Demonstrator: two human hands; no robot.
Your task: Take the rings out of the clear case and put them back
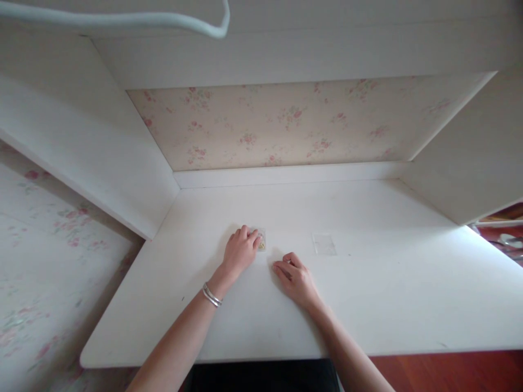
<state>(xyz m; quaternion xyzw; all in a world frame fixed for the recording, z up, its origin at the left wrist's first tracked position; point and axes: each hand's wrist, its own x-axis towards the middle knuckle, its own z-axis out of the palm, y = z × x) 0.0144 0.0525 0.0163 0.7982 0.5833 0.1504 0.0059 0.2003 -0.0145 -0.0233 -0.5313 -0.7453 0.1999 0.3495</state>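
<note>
A small clear square box (262, 240) lies on the white desktop, with tiny yellowish pieces showing inside. My left hand (240, 250) covers its left part, fingers bent and drawn together over it; what is between the fingertips is hidden. To the right and nearer to me, my right hand (299, 280) rests on the desktop, thumb and forefinger closed in a pinch. Anything in that pinch is too small to make out. A flat, clear square lid (324, 244) lies apart, beyond my right hand.
The white desktop (392, 294) has side panels left and right and a low ledge (286, 175) at the back. A white cable or lamp arm (122, 20) hangs across the upper left. Dark specks dot the surface. Assorted objects (506, 239) stand beyond the right edge.
</note>
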